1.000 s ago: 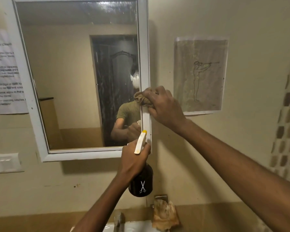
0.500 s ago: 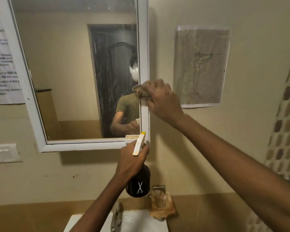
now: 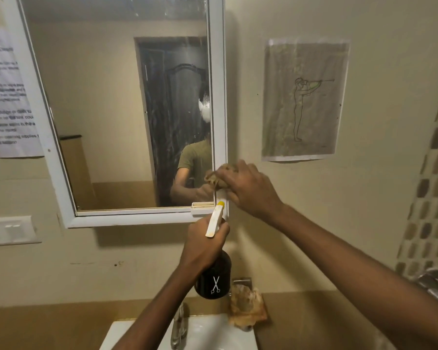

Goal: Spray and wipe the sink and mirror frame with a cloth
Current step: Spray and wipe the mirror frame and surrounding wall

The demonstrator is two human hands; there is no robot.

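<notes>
Room: bathroom wall with a white-framed mirror, a drawing taped well to the right of the right hand, a notice far to its left, and a sink below both hands.
Right hand: the right hand was closed on a bunched cloth and pressed it to the frame, on its right-side bar.
Change: within the last second that hand had slid down the bar, from mid-height to just above the bottom corner.
Left hand: the left hand gripped a dark spray bottle just below the right hand, nozzle up near the corner; I could not tell if the trigger was squeezed.
Meaning: the right bar looked nearly wiped; the bottom bar and the sink probably remained.
Spare rag: a crumpled rag lay at the sink's edge, below the bottle.
</notes>
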